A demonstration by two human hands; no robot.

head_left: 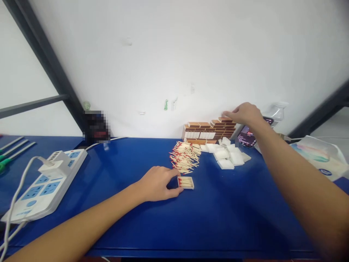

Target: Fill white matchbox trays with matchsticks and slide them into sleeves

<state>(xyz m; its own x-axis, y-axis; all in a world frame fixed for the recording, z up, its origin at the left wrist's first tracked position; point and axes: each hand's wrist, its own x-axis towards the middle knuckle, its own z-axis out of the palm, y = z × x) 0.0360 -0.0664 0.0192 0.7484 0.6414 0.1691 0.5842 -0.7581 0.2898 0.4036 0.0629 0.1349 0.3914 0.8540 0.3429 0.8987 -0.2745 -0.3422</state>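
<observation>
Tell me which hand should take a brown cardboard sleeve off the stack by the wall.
Probably right: the right hand touches the top of the stack of brown cardboard sleeves, while the left hand holds the small match-filled tray.

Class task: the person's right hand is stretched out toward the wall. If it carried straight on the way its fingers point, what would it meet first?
The top box of the brown matchbox stack. The right hand seems to touch it, though depth is unclear.

Red-tipped matches, white trays, brown sleeves, blue table.
</observation>
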